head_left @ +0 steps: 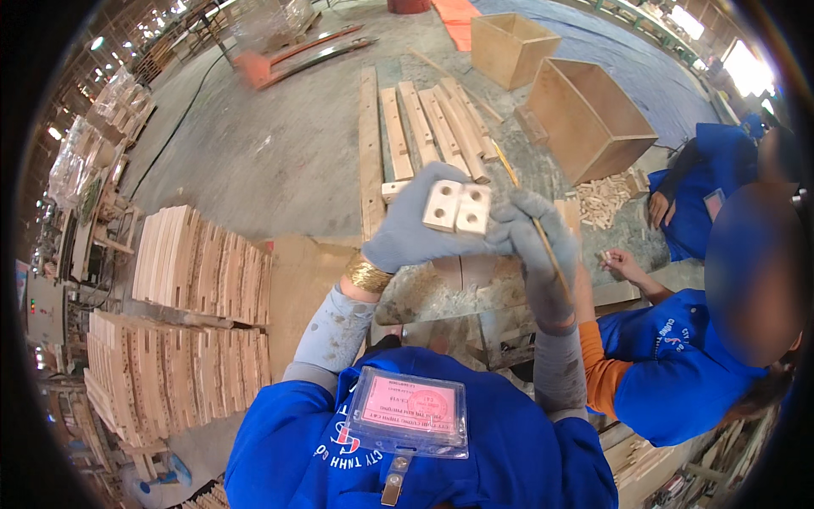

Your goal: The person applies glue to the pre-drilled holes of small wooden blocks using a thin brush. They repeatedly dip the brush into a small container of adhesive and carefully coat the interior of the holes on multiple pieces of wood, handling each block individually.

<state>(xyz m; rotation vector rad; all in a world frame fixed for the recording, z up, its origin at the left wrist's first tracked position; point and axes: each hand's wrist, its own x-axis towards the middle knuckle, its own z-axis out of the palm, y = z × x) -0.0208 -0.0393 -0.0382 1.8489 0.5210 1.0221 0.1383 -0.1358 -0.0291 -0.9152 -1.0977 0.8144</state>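
Observation:
My left hand (415,225), in a grey glove, is closed around two pale wooden blocks (457,207) held side by side. Each block's face has two round holes. Close to their right side is my right hand (534,229), also gloved, its fingers bent around a long thin yellowish stick (551,254). One end of the stick points away past the blocks, the other back toward my forearm. Whether the right fingertips touch the blocks I cannot tell. Beyond my hands, several long wooden strips (420,123) with holes lie on the worktable (432,288).
A pile of small wooden dowels (604,200) lies at the right, by an open wooden box (593,119) and another box (513,51). Two co-workers in blue sit on the right, one co-worker's hand (623,265) near the dowels. Stacked boards (199,263) stand left; a pallet jack (292,59) is farther off.

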